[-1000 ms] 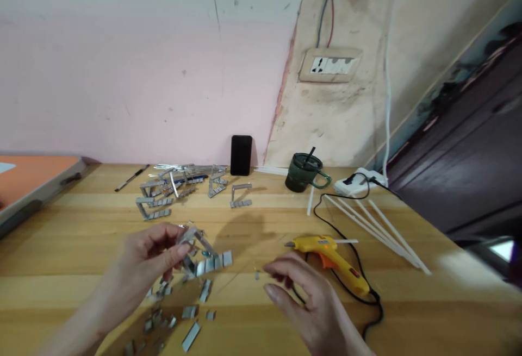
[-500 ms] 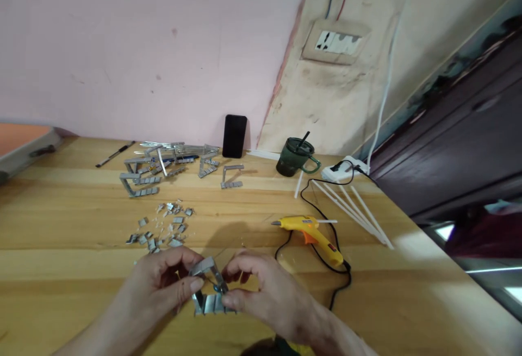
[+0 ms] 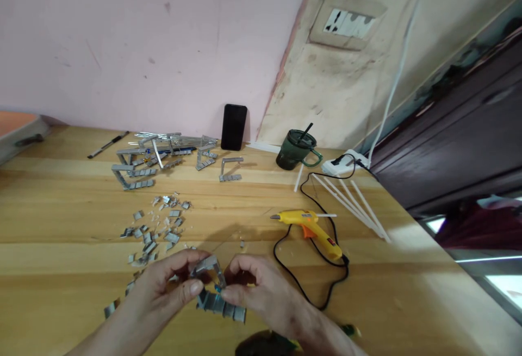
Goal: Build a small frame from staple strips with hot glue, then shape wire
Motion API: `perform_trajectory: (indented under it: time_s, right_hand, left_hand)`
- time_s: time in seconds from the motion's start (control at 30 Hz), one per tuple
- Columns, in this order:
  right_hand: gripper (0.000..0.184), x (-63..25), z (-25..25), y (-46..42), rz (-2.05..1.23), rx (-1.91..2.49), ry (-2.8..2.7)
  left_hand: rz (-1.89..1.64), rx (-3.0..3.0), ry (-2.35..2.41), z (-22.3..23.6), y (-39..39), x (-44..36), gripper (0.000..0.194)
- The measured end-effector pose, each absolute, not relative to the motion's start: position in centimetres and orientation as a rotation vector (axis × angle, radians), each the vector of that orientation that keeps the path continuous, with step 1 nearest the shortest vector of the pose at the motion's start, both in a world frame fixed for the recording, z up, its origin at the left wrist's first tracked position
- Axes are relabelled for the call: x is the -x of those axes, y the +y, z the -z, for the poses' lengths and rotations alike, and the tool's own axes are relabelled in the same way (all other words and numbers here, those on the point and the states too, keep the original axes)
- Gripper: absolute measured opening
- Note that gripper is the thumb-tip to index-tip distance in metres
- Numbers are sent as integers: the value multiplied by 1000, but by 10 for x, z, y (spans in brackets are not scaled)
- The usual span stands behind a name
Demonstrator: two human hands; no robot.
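And it's all close work at the near side of the pale wooden counter [image 3: 65,225]! The left hand [image 3: 173,288] is pinched tight, thumb against curled fingers, with a firm hold on the upper left of a silver-grey angular metal frame [image 3: 222,307], whose ridged strip tilts down to the right, above the wood. In comes the right hand [image 3: 253,291] on the other side, fingers curled, thumb and forefinger nearly together at the lower end of the frame's sloping bar, right by a small blue piece [image 3: 218,287]; its fingertips are partly hidden, so whether it grips or merely touches, I can't tell. Just beyond the left hand, a scatter of small silver metal pieces [image 3: 149,236] spreads loose across the wood. Over to the right, a yellow glue gun with an orange trigger [image 3: 312,228] lies on its side, a white stick poking from its back, black cord [image 3: 277,255] looping around below. Farther back, a cluster of similar silver-grey metal frames [image 3: 138,185] sits left, one more standing apart near the upright black phone [image 3: 234,126], and a dark green lidded mug [image 3: 294,149] holds the right, near a white power strip [image 3: 345,163].
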State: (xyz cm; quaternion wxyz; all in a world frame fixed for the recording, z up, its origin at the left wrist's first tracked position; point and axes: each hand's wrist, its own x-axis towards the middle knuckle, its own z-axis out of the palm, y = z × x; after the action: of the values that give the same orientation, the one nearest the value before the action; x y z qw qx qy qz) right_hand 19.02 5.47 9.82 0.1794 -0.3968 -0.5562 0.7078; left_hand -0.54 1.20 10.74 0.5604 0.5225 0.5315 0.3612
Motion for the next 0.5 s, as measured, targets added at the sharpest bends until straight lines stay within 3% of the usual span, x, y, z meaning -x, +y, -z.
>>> perform_trajectory:
  time_s: [0.17,0.5]
  right_hand:
    - [28,-190,-95,55,-2071,1097,-1458]
    - [11,-195,-99,55,-1925,1170,-1671]
  left_hand:
    - [-842,-1233,1252,-99,12,4,26]
    - [-750,-1320,1372,-104,11,3,21]
